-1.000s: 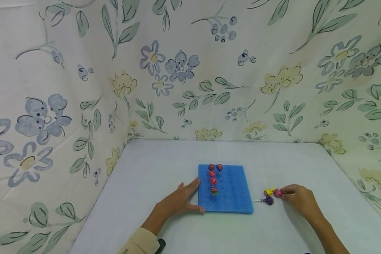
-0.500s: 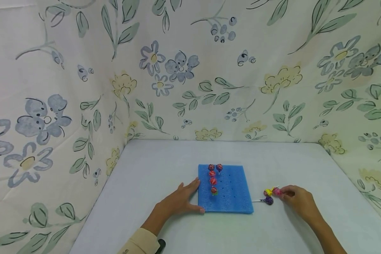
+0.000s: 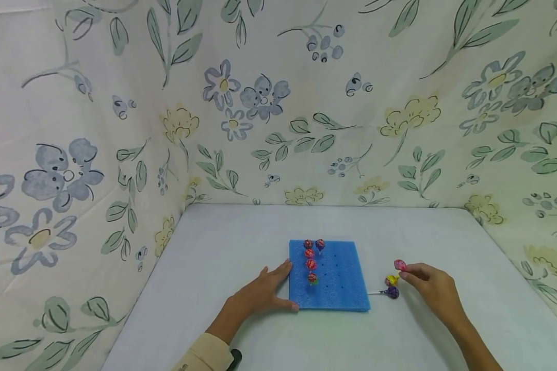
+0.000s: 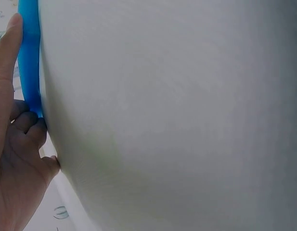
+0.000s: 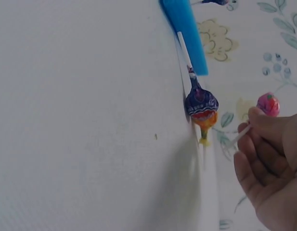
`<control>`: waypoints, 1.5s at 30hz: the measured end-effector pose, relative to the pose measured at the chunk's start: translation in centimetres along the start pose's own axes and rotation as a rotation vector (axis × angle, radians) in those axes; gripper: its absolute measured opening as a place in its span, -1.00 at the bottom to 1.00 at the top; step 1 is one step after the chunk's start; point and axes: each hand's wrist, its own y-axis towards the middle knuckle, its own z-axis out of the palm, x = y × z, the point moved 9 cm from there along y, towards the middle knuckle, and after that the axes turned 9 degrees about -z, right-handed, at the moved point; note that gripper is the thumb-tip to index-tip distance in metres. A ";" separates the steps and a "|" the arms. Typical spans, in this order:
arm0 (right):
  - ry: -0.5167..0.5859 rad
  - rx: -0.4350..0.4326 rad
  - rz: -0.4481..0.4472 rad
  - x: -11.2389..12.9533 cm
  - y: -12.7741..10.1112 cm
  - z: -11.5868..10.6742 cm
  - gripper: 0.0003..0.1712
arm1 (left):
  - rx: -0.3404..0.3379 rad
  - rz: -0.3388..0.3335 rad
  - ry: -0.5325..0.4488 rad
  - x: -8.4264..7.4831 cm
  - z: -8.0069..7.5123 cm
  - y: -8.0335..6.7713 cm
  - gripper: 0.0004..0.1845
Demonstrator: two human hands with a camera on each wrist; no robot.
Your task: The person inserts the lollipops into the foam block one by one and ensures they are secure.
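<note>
A blue foam board (image 3: 339,281) with rows of small holes lies on the white table (image 3: 241,242). Several wrapped lollipops (image 3: 310,264) stand upright in its left holes. My left hand (image 3: 265,292) lies flat against the board's left edge (image 4: 30,57), fingers straight. My right hand (image 3: 429,286) pinches the stick of a pink lollipop (image 3: 399,265), lifted off the table with its head up (image 5: 267,103). A yellow lollipop (image 3: 391,281) and a purple lollipop (image 3: 392,292) lie on the table between the board and my right hand; the purple one (image 5: 201,102) shows close in the right wrist view.
Floral cloth walls (image 3: 306,113) close in the table on the left, back and right. A beige sleeve (image 3: 204,355) covers my left forearm at the bottom edge.
My right hand has lifted the pink lollipop off the table, away from the yellow and purple ones. The left hand and the board have not moved.
</note>
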 end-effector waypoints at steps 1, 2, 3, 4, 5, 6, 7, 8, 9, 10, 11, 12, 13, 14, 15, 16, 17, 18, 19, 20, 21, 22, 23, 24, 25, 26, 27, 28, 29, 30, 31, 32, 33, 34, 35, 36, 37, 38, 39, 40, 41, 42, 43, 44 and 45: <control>0.018 -0.004 0.007 0.2 0.0 0.0 -0.67 | 0.000 0.000 0.000 0.0 0.0 0.0 0.26; 0.035 -0.005 0.013 0.4 0.1 0.0 -0.67 | 0.001 0.002 -0.002 0.0 0.0 0.0 0.26; 0.049 -0.009 0.019 0.6 0.1 0.1 -0.67 | 0.001 0.003 -0.003 0.0 0.1 0.1 0.26; 0.061 -0.014 0.023 0.8 0.2 0.2 -0.67 | 0.000 0.009 -0.001 0.0 0.1 0.1 0.26; 0.073 -0.018 0.024 1.0 0.3 0.2 -0.67 | -0.001 0.014 -0.001 0.0 0.1 0.1 0.26; 0.080 -0.023 0.025 1.2 0.3 0.3 -0.68 | -0.003 0.017 0.001 0.1 0.1 0.2 0.27; 0.088 -0.030 0.023 1.3 0.4 0.3 -0.68 | -0.005 0.020 0.002 0.1 0.1 0.2 0.27; 0.093 -0.036 0.019 1.5 0.5 0.3 -0.69 | -0.006 0.022 0.002 0.2 0.1 0.2 0.27; 0.099 -0.041 0.016 1.6 0.6 0.4 -0.69 | -0.007 0.024 0.002 0.2 0.2 0.2 0.27; 0.104 -0.046 0.013 1.8 0.7 0.5 -0.69 | -0.007 0.025 0.002 0.3 0.2 0.2 0.27; 0.111 -0.047 0.012 2.0 0.8 0.6 -0.68 | -0.006 0.023 -0.001 0.3 0.2 0.2 0.27; 0.117 -0.047 0.010 2.2 0.9 0.8 -0.67 | -0.007 0.023 -0.002 0.4 0.2 0.2 0.27; 0.126 -0.044 0.009 2.4 1.0 1.0 -0.66 | -0.006 0.024 0.000 0.4 0.2 0.2 0.27; 0.135 -0.039 0.009 2.7 1.0 1.2 -0.66 | -0.004 0.024 0.002 0.4 0.3 0.2 0.27; 0.148 -0.036 0.009 2.9 1.1 1.4 -0.65 | -0.003 0.025 0.005 0.4 0.3 0.3 0.27; 0.162 -0.033 0.008 3.2 1.2 1.6 -0.65 | -0.004 0.027 0.007 0.4 0.3 0.3 0.27; 0.178 -0.028 0.005 3.4 1.3 1.9 -0.65 | -0.003 0.029 0.010 0.4 0.3 0.3 0.27; 0.196 -0.024 0.001 3.7 1.3 2.1 -0.65 | -0.001 0.029 0.014 0.4 0.3 0.4 0.28; 0.217 -0.020 -0.001 4.0 1.4 2.2 -0.66 | 0.002 0.031 0.016 0.4 0.3 0.4 0.27; 0.236 -0.018 -0.002 4.2 1.5 2.4 -0.67 | 0.002 0.032 0.015 0.3 0.3 0.4 0.27; 0.251 -0.015 -0.002 4.4 1.5 2.6 -0.67 | 0.001 0.035 0.014 0.3 0.3 0.4 0.27; 0.265 -0.011 0.000 4.6 1.6 2.8 -0.67 | 0.000 0.038 0.013 0.3 0.3 0.4 0.27; 0.273 -0.008 0.001 4.9 1.6 3.0 -0.68 | 0.002 0.037 0.015 0.3 0.3 0.4 0.27; 0.274 -0.007 0.002 5.1 1.7 3.2 -0.68 | 0.002 0.038 0.016 0.3 0.3 0.4 0.27; 0.273 -0.006 0.005 5.4 1.8 3.4 -0.68 | 0.002 0.039 0.014 0.2 0.3 0.4 0.27; 0.272 -0.006 0.008 5.6 1.9 3.6 -0.68 | 0.002 0.040 0.011 0.3 0.3 0.4 0.27; 0.271 -0.006 0.011 5.8 2.0 3.9 -0.69 | 0.002 0.042 0.010 0.3 0.3 0.3 0.27; 0.274 -0.006 0.014 6.1 2.1 4.1 -0.69 | 0.003 0.042 0.006 0.3 0.3 0.3 0.27; 0.274 -0.005 0.014 6.4 2.2 4.3 -0.68 | 0.004 0.042 0.002 0.3 0.2 0.3 0.27; 0.280 -0.003 0.018 6.6 2.3 4.6 -0.68 | 0.004 0.041 -0.001 0.3 0.2 0.2 0.27; 0.293 -0.001 0.020 6.8 2.4 4.8 -0.68 | 0.005 0.041 -0.003 0.3 0.2 0.2 0.26; 0.307 0.001 0.021 7.0 2.5 5.1 -0.69 | 0.004 0.040 -0.003 0.4 0.2 0.1 0.27; 0.313 0.004 0.020 7.2 2.6 5.4 -0.70 | 0.003 0.038 -0.004 0.4 0.1 0.1 0.27; 0.322 0.006 0.020 7.4 2.7 5.6 -0.71 | 0.002 0.036 -0.006 0.4 0.1 0.1 0.27; 0.332 0.009 0.019 7.5 2.8 5.9 -0.72 | 0.002 0.034 -0.004 0.5 0.1 0.0 0.27; 0.343 0.010 0.016 7.7 2.9 6.1 -0.73 | 0.002 0.033 -0.004 0.5 0.1 0.0 0.27; 0.352 0.012 0.014 7.8 2.9 6.3 -0.74 | 0.002 0.033 -0.005 0.5 0.1 0.0 0.27; 0.360 0.015 0.016 7.9 3.0 6.6 -0.74 | 0.001 0.035 -0.007 0.5 0.1 0.0 0.27; 0.365 0.019 0.018 8.0 3.1 6.8 -0.74 | 0.002 0.036 -0.009 0.5 0.1 0.1 0.27; 0.375 0.024 0.020 8.1 3.1 7.0 -0.74 | 0.003 0.035 -0.011 0.5 0.1 0.1 0.26; 0.379 0.029 0.019 8.3 3.2 7.2 -0.74 | 0.005 0.034 -0.014 0.4 0.1 0.0 0.26; 0.381 0.032 0.022 8.4 3.3 7.5 -0.74 | 0.005 0.036 -0.015 0.4 0.1 0.1 0.26; 0.378 0.036 0.024 8.5 3.4 7.7 -0.74 | 0.004 0.038 -0.015 0.3 0.0 0.1 0.26; 0.376 0.038 0.026 8.7 3.5 8.0 -0.74 | 0.004 0.040 -0.015 0.3 0.1 0.1 0.26; 0.374 0.040 0.028 8.8 3.6 8.2 -0.74 | 0.005 0.040 -0.015 0.3 0.1 0.1 0.26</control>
